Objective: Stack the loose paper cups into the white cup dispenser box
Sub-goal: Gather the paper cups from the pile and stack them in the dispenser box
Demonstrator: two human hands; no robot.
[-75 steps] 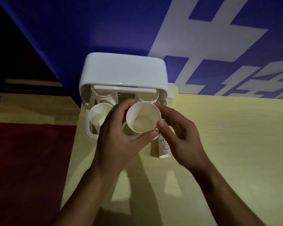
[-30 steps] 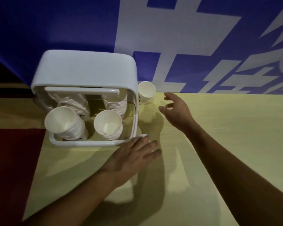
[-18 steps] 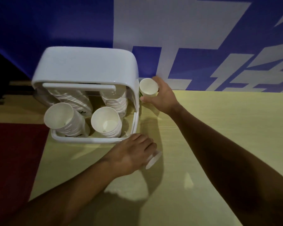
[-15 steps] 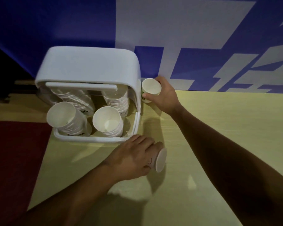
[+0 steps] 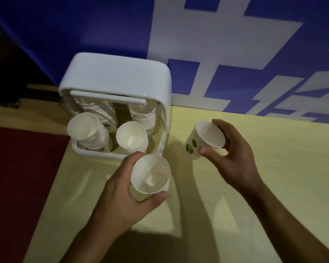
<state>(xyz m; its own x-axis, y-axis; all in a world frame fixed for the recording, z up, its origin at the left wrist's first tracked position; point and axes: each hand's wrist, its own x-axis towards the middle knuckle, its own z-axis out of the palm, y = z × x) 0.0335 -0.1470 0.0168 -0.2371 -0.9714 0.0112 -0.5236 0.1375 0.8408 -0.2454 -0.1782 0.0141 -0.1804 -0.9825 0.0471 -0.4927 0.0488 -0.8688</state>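
Left hand (image 5: 122, 196) grips upright cup (image 5: 150, 175), nearest the dispenser box (image 5: 114, 73). Right hand (image 5: 234, 158) grips tilted cup (image 5: 203, 141), further right.

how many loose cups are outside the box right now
2. One paper cup is held in the left hand, in front of the cup dispenser box; a green-printed paper cup is in the right hand, right of the box. Others may lie out of frame.

Rear cup stacks (image 5: 143, 118) run up under dispenser box (image 5: 114, 76) top; upper ends hidden. Left hand (image 5: 120, 198) fingers mostly behind upright cup (image 5: 150, 175). Green print (image 5: 190, 147) on tilted cup (image 5: 207, 135) in right hand (image 5: 234, 162) blurred, unreadable.
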